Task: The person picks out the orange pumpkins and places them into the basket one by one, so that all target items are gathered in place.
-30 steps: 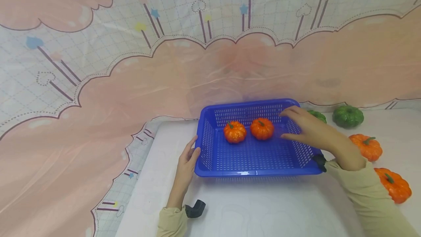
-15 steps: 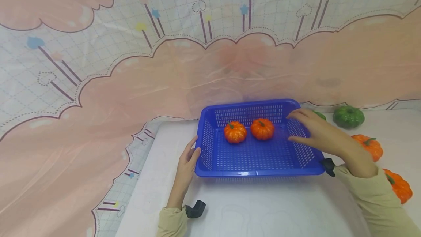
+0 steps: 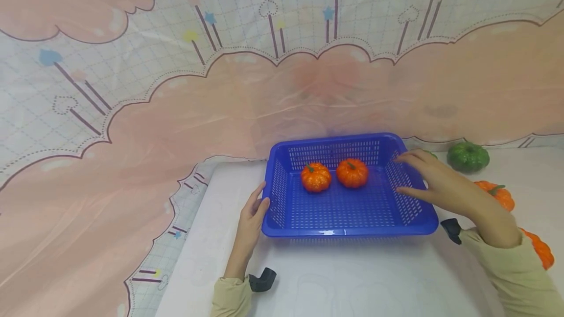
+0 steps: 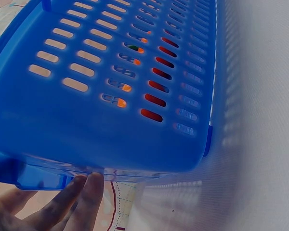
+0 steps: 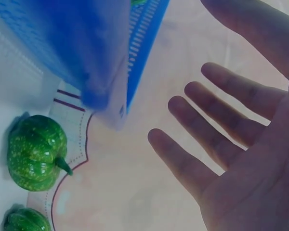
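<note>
I wore a long beige top, and both sleeves showed in the head view. The left sleeve came in near seven o'clock, its cuff gathered into small crumpled folds. The right sleeve filled the corner at about four o'clock, a longer stretch of plain cloth with soft creases running across it and a loose edge. Beside my left cuff, toward three o'clock, stood a black angular fitting, bent like an elbow; a second dark fitting showed at ten o'clock from my right cuff, its details too small to tell. My left hand and right hand were bare, with slender, rounded fingers creased at the joints.
</note>
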A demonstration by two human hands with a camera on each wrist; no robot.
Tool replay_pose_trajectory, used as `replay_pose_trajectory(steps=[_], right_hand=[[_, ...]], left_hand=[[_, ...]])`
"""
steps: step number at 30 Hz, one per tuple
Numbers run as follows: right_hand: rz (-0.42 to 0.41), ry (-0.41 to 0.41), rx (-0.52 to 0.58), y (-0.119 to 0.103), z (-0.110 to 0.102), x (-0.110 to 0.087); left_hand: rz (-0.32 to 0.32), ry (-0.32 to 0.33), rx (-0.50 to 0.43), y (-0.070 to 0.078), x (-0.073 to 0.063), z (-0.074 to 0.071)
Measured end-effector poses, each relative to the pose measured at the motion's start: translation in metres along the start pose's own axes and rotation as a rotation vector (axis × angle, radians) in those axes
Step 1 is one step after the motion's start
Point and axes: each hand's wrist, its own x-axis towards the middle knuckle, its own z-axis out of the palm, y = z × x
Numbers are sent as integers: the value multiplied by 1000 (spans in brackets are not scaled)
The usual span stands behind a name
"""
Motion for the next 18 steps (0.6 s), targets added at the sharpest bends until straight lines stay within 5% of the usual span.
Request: replay_pose_trajectory(steps=[18], right_hand=[[133, -72, 43, 5, -4, -22]], left_hand=[[-4, -3, -6, 0, 0, 0]])
